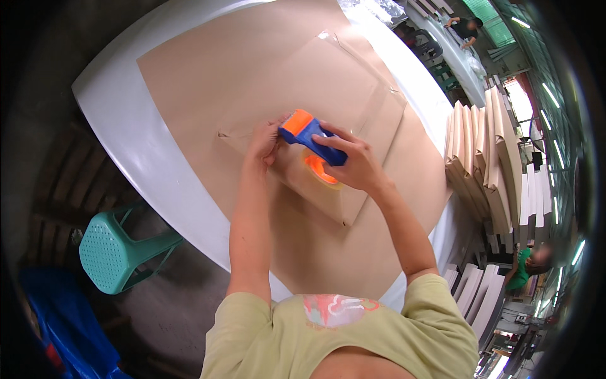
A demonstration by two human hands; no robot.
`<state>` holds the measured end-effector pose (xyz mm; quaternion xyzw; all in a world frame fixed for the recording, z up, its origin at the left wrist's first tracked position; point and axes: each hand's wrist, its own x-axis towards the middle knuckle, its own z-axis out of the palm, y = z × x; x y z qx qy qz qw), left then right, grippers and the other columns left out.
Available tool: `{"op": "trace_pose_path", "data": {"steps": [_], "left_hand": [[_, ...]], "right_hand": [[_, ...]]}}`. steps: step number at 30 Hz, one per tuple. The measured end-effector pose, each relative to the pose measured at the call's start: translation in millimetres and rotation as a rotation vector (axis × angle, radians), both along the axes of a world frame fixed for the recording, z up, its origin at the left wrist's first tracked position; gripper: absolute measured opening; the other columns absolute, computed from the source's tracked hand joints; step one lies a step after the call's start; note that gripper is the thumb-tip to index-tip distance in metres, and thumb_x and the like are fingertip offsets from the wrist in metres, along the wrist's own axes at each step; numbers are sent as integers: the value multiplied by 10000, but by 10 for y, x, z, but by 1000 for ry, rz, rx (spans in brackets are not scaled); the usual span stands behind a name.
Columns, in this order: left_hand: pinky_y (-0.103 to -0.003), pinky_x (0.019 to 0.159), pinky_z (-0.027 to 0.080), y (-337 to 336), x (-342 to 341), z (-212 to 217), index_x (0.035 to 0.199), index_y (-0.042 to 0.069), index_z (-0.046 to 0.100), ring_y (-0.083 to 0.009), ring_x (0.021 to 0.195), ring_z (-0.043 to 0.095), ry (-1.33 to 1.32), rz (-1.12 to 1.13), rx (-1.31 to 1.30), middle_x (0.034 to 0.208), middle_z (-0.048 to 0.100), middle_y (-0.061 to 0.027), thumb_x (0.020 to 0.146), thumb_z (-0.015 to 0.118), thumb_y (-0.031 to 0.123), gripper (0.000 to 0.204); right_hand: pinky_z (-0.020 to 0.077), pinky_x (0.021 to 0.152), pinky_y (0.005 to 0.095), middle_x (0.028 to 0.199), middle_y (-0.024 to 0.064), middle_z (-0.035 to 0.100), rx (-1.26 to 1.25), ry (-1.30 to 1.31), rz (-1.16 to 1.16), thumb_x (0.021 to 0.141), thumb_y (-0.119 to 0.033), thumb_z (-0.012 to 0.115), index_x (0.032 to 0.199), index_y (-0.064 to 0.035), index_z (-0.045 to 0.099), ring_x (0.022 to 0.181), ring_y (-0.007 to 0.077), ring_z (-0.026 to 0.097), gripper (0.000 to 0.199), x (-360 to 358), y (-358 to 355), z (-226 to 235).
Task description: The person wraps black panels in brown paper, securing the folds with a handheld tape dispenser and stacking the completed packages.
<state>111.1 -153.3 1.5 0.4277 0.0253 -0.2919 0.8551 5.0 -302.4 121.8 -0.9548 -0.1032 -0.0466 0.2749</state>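
A flat brown cardboard package [328, 82] lies on a large brown paper sheet [208, 76] spread over a white table [126, 132]. My right hand [352, 161] grips a blue and orange tape dispenser [309, 136] and presses it against the near left part of the package. An orange tape roll [319, 169] shows under that hand. Next to the dispenser's orange head, my left hand [265, 142] pinches the package's edge with its fingers bent.
A teal plastic stool [117, 249] stands on the floor left of the table. Stacks of flat cardboard packages [486, 158] lean upright at the right. A person in green [527, 265] sits lower right; another person [464, 28] is far behind.
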Motion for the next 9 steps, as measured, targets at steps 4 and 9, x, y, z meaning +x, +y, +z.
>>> {"op": "trace_pose_path", "data": {"steps": [4, 9], "left_hand": [[-305, 761, 491, 14, 38, -14, 971, -23, 637, -144, 772, 620, -40, 48, 17, 847, 656, -95, 920, 550, 246, 288], [-345, 912, 436, -161, -163, -63, 1080, 5, 607, -238, 911, 623, -502, 408, -127, 842, 671, -74, 871, 595, 393, 441]], "right_hand": [[530, 781, 346, 1260, 99, 537, 9, -19, 49, 631, -97, 724, 1068, -191, 661, 940, 263, 631, 451, -523, -394, 66], [523, 853, 328, 1270, 121, 529, -91, -24, 10, 646, -73, 700, 1099, -206, 657, 1013, 288, 615, 474, -875, -566, -10]]}}
